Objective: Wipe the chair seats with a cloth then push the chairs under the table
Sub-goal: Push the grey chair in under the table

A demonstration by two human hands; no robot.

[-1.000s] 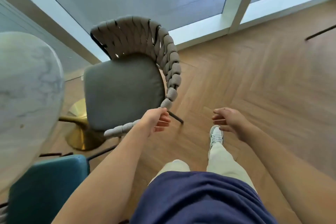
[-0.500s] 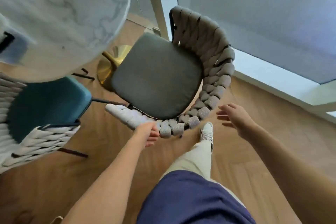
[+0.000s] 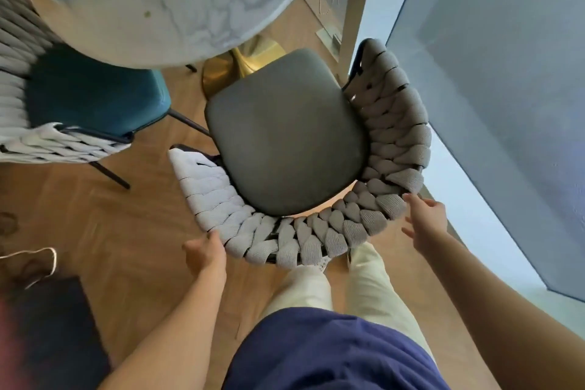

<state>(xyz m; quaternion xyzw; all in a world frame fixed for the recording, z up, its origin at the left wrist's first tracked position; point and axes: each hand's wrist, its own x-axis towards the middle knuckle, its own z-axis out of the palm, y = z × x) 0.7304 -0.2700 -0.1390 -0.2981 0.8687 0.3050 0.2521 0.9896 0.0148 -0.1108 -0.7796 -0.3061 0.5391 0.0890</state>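
1. The left hand (image 3: 205, 253) grips the outer rim of the grey woven-rope curved backrest (image 3: 316, 241) of the chair with the dark grey padded seat (image 3: 285, 133). Its fingers curl under and behind the weave, out of sight, so how deep the hold goes cannot be told. The grip sits low on the curve, probably to steer the chair.

2. The right hand (image 3: 425, 222) is spread with straight fingers (image 3: 411, 199). The tips lie at the far side of the same backrest, touching it or just short of it; it holds nothing. It looks set to brace the opposite side so both hands can push evenly.

3. The grey seat lies just beyond both sets of fingers, its front edge pointing at the round white marble tabletop (image 3: 177, 0) and near the brass pedestal base (image 3: 234, 66), not yet tucked under.

4. Left of the left fingers, a teal-cushioned chair with a pale woven back (image 3: 95, 95) sits partly under the tabletop.

5. No cloth shows in either hand, so the step in hand is judged to be pushing, not wiping.
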